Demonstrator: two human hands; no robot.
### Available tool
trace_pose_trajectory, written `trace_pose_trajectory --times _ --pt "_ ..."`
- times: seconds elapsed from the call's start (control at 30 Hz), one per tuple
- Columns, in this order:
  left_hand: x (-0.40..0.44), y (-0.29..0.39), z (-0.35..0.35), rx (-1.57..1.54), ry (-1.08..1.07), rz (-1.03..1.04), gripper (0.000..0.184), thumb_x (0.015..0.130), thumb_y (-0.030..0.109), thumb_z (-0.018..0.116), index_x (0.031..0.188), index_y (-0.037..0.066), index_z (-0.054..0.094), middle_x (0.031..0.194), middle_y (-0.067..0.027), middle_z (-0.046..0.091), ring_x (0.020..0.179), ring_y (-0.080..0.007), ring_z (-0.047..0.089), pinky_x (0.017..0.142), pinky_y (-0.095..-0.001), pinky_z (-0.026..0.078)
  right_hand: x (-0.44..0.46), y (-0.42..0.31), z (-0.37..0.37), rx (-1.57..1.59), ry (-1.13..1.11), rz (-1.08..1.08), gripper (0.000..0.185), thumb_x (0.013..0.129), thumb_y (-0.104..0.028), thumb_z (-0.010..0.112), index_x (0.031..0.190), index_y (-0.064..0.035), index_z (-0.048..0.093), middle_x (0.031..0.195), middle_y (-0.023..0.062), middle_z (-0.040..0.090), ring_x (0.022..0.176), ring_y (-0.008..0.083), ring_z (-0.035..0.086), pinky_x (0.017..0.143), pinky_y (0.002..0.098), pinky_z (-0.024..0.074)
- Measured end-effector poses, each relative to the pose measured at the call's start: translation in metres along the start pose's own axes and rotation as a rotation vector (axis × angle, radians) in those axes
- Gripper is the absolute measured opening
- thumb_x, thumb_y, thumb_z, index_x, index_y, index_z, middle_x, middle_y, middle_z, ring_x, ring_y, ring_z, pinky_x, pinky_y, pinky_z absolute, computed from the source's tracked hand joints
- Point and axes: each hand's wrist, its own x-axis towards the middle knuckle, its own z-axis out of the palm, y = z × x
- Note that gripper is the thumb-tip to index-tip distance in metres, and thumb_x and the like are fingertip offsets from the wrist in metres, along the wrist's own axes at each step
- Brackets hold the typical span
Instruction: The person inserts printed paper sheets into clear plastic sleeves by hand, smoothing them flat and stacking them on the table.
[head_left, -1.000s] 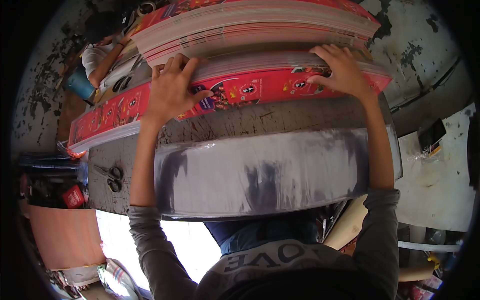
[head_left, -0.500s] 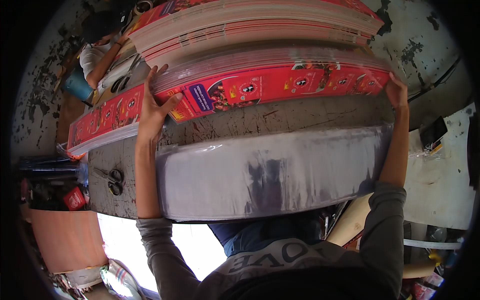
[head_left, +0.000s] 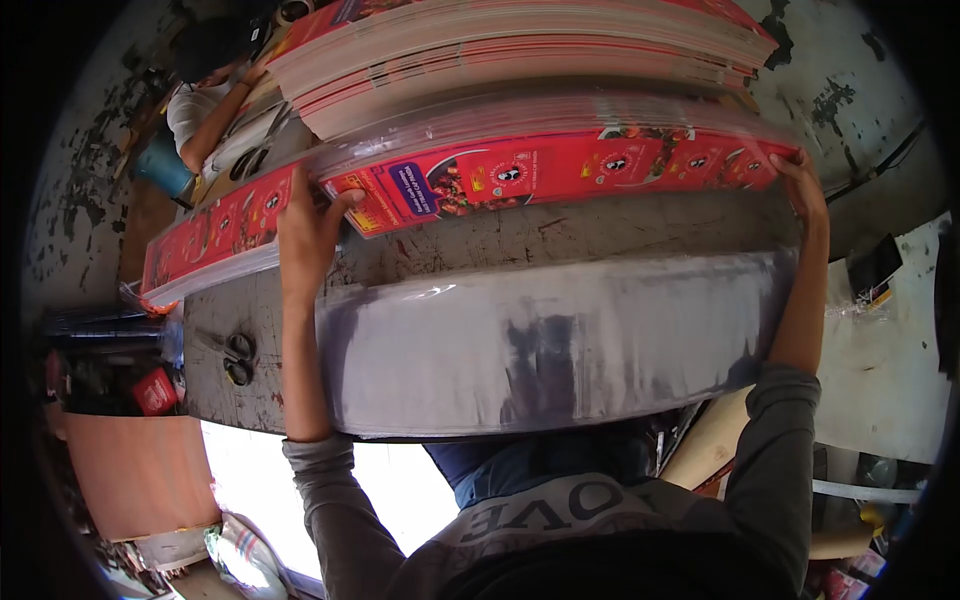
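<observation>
Hands: your left hand point(head_left: 310, 228) and right hand point(head_left: 803, 188) are well apart, one at each end of the bundle; left thumb stands away from its fingers. Pressure: cannot tell.
Red strip bundle point(head_left: 545, 175): spans hand to hand, printed face towards you.
Handling: probably heavy together, each strip bendy; glossy film looks slippery, corners likely to crease.
Hold: both ends look best, thumbs on the printed face, fingers behind.
Left of left hand: second red stack point(head_left: 215, 228).
Between forearms: clear plastic sheets point(head_left: 450, 350).
Beside left forearm: scissors point(head_left: 238, 372).
Beyond hands: taller stack point(head_left: 520, 65).
</observation>
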Motion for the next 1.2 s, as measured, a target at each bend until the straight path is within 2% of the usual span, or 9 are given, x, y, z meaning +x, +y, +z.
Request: trace_pose_trajectory --times 0.13,0.23,0.37,0.5,0.63,0.83,0.9,1.0,1.2 --pt "0.001 -0.001 0.001 0.038 0.095 0.012 0.049 0.073 0.023 0.073 0.105 0.001 0.044 0.075 -0.0140 0.061 0.063 -0.0172 0.059 0.060 -0.0291 0.047 0.004 -0.003 -0.005 -0.193 0.067 0.013 0.048 0.076 -0.014 0.066 0.118 0.0004 0.047 0.117 0.0100 0.052 0.110 0.0194 0.048 0.097 0.0333 0.0332" --pt "0.003 0.002 -0.003 0.019 0.012 -0.122 0.051 0.074 0.023 0.072 0.110 0.000 0.044 0.086 -0.0150 0.062 0.074 -0.0174 0.060 0.068 -0.0298 0.047 0.002 -0.009 0.006 0.044 0.091 -0.040 0.059 0.077 -0.019 0.066 0.128 -0.0036 0.040 0.125 0.0087 0.046 0.117 0.0202 0.041 0.101 0.0381 0.0270" --pt "0.000 -0.001 0.012 -0.417 -0.101 -0.097 0.062 0.080 0.016 0.066 0.129 -0.003 0.032 0.110 -0.0148 0.055 0.099 -0.0170 0.052 0.087 -0.0282 0.039 -0.004 -0.013 0.015 0.279 -0.004 -0.001 0.062 0.079 -0.022 0.064 0.132 -0.0079 0.036 0.130 0.0067 0.041 0.121 0.0197 0.037 0.101 0.0400 0.0250" --pt "0.002 0.003 0.002 -0.693 -0.225 -0.255 0.069 0.083 0.008 0.059 0.137 -0.005 0.017 0.119 -0.0134 0.049 0.108 -0.0156 0.045 0.094 -0.0265 0.032 0.000 -0.007 0.011 0.301 -0.048 -0.029 0.053 0.079 -0.013 0.062 0.125 0.0011 0.041 0.124 0.0102 0.047 0.115 0.0203 0.044 0.100 0.0358 0.0284" --pt "0.000 0.001 -0.001 -0.735 -0.254 -0.240 0.067 0.084 0.006 0.057 0.137 -0.005 0.019 0.119 -0.0134 0.049 0.106 -0.0153 0.046 0.094 -0.0260 0.032 -0.004 -0.016 0.023 0.162 -0.015 -0.021 0.054 0.077 -0.008 0.063 0.124 0.0035 0.040 0.122 0.0116 0.049 0.116 0.0201 0.044 0.101 0.0336 0.0289" --pt "-0.002 -0.017 -0.002 -0.558 -0.255 -0.259 0.065 0.084 0.007 0.057 0.137 -0.004 0.022 0.105 -0.0081 0.057 0.096 -0.0115 0.051 0.079 -0.0231 0.040 0.001 -0.006 0.016 0.130 0.014 0.032 0.059 0.076 -0.012 0.067 0.126 0.0025 0.039 0.122 0.0120 0.049 0.116 0.0204 0.044 0.100 0.0333 0.0303" --pt "-0.002 -0.016 -0.005 -0.117 -0.236 -0.170 0.060 0.084 0.011 0.058 0.134 -0.002 0.029 0.087 -0.0066 0.062 0.080 -0.0109 0.057 0.065 -0.0249 0.042 0.000 -0.005 0.019 0.078 0.044 0.035 0.059 0.076 -0.013 0.067 0.127 0.0022 0.040 0.122 0.0120 0.049 0.115 0.0201 0.045 0.100 0.0330 0.0309" --pt "-0.003 -0.019 0.002 0.071 -0.045 0.039 0.048 0.083 0.015 0.060 0.125 -0.001 0.042 0.073 -0.0084 0.062 0.065 -0.0134 0.058 0.058 -0.0278 0.043 0.005 -0.002 0.009 -0.040 0.057 0.057 0.060 0.077 -0.016 0.067 0.127 0.0019 0.040 0.122 0.0119 0.049 0.115 0.0201 0.045 0.100 0.0325 0.0313" --pt "-0.001 -0.009 0.001 -0.002 -0.031 -0.026 0.033 0.081 0.017 0.064 0.103 -0.003 0.050 0.070 -0.0108 0.061 0.061 -0.0150 0.057 0.057 -0.0287 0.042 0.007 0.004 -0.006 -0.163 0.045 0.024 0.064 0.075 -0.020 0.069 0.127 0.0018 0.040 0.123 0.0106 0.048 0.115 0.0208 0.045 0.101 0.0322 0.0295"
